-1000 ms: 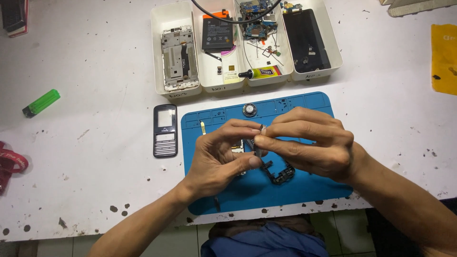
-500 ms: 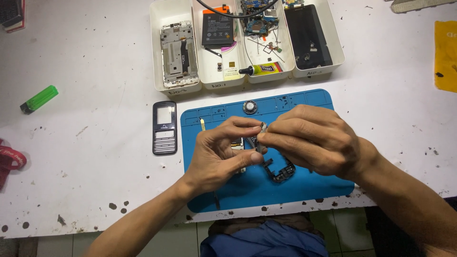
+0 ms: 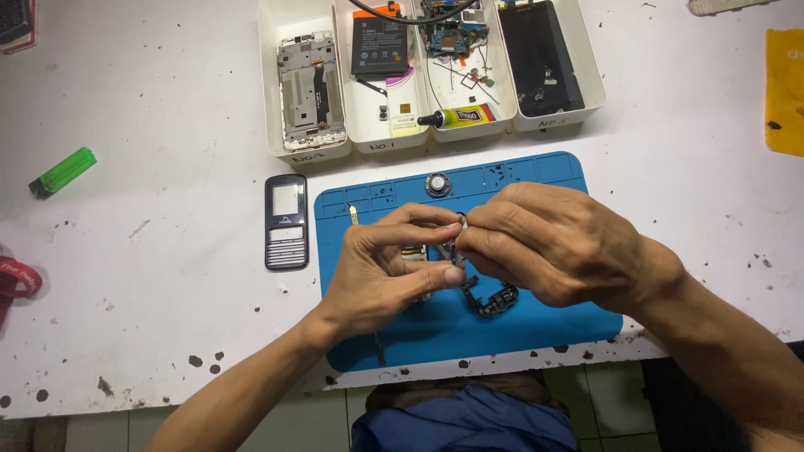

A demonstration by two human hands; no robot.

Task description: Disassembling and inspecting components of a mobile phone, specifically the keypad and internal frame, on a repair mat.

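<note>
1. The left hand point(image 3: 381, 272) and the right hand point(image 3: 544, 243) met over the blue rubber repair mat point(image 3: 536, 331), fingers pinched together on a small dark phone part point(image 3: 456, 247); what exactly it was I could not tell, it was mostly hidden between the fingertips.
2. Just below the right fingers a black curved plastic frame piece point(image 3: 494, 300) lay on the mat, apparently off the same handset.
3. Judging by that, the strip-down looked well along: the black keypad phone front cover point(image 3: 286, 221) lay apart, to the left of the left fingers, while the small part remained in hand, not yet set down.
4. Beyond the fingers stood four white plastic sorting trays point(image 3: 272, 100) holding a metal phone chassis point(image 3: 311, 88), a flat black battery point(image 3: 381, 46), a yellow glue tube point(image 3: 462, 115) and a black screen panel point(image 3: 540, 57).
5. The white worktop point(image 3: 167, 276) was scuffed and spotted with dark marks; a green lighter point(image 3: 64, 171) sat far left of the fingers.
</note>
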